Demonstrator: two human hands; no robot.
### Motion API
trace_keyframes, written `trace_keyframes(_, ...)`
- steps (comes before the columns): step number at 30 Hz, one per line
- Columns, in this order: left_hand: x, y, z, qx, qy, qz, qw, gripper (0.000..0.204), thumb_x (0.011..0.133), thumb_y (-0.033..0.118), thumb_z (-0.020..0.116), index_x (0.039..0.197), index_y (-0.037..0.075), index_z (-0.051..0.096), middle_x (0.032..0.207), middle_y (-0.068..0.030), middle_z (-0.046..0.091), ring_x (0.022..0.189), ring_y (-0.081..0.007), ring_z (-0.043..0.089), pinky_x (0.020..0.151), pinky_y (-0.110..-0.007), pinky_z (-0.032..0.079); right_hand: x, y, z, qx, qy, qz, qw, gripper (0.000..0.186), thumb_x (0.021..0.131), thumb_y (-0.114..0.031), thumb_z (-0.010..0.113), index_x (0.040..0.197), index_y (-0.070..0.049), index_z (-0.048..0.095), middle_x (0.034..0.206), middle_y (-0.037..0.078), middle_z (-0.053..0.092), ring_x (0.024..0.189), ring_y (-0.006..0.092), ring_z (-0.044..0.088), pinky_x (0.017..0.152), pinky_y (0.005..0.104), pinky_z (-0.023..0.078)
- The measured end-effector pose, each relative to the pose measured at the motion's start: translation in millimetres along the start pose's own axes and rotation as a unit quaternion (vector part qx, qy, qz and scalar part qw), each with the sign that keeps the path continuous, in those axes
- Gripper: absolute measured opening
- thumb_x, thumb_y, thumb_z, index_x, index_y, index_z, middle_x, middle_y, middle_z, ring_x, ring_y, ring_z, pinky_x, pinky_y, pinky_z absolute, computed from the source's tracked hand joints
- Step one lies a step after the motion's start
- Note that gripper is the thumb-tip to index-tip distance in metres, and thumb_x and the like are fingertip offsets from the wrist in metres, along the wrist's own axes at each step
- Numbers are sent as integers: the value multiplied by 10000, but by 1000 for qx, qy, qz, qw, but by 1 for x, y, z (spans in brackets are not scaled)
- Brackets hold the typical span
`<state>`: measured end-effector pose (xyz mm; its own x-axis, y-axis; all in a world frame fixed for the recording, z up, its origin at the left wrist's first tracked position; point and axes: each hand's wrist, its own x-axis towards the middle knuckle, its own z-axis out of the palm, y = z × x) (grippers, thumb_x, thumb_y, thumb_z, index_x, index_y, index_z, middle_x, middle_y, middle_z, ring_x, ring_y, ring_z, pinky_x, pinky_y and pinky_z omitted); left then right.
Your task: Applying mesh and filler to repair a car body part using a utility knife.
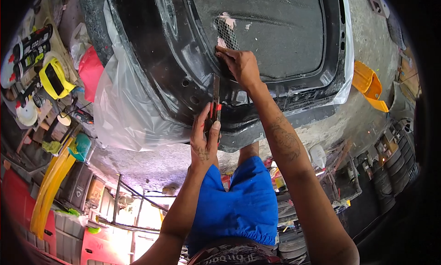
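Observation:
My left hand (pixel 206 136) is closed round a utility knife (pixel 214 109) with a red and black handle, its long blade pointing away from me over the black car body panel (pixel 183 93). Farther off and to the right, my right hand (pixel 241 67) has its fingers pinched at the near end of a strip of metal mesh (pixel 233 39). Pinkish filler (pixel 228 20) shows around and through the mesh, which lies on the panel's dark recessed area (pixel 280 40). The fingertips partly hide what they grip.
Clear plastic sheeting (pixel 131 104) hangs out under the panel's left side. Power tools and a yellow-cased device (pixel 54 79) crowd the far left, near a red piece (pixel 91 72). An orange plastic part (pixel 367 86) lies on the floor at right. Yellow strips (pixel 53 187) lean lower left.

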<state>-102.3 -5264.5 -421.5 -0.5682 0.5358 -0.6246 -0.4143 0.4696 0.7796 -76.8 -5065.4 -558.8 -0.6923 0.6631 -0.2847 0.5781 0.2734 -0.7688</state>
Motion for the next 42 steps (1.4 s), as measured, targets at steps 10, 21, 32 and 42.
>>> trace_keyframes(10, 11, 17, -18, 45, -49, -14, 998, 484, 1029, 186, 543, 1477, 46, 423, 1152, -73, 560, 724, -82, 556, 611, -228, 478, 0, 18, -4, 49, -21, -14, 998, 229, 918, -234, 657, 1097, -124, 747, 893, 188, 699, 770, 374, 676, 697, 404, 539)
trace_keyframes(21, 18, 28, -28, 89, -43, -7, 995, 448, 1017, 158, 553, 1432, 14, 463, 1137, -87, 609, 724, -90, 554, 611, -247, 480, -2, 15, -21, 60, -66, 30, 996, 258, 909, -232, 668, 1109, -80, 726, 876, 201, 702, 778, 364, 687, 717, 414, 539)
trace_keyframes(32, 21, 30, -24, 68, -59, -20, 996, 446, 1016, 143, 549, 1432, 9, 460, 1145, -89, 596, 725, -87, 552, 609, -243, 480, 6, 10, -13, -22, -41, -107, 993, 198, 878, -200, 663, 1023, -83, 730, 974, 149, 718, 890, 350, 681, 753, 430, 539)
trace_keyframes(42, 23, 24, -30, 104, -47, 16, 993, 483, 1018, 186, 536, 1463, 24, 437, 1078, -64, 574, 693, -85, 550, 596, -235, 473, 10, 6, -9, -36, -94, -27, 995, 171, 846, -194, 682, 977, -85, 687, 913, 158, 700, 855, 379, 656, 736, 462, 518)
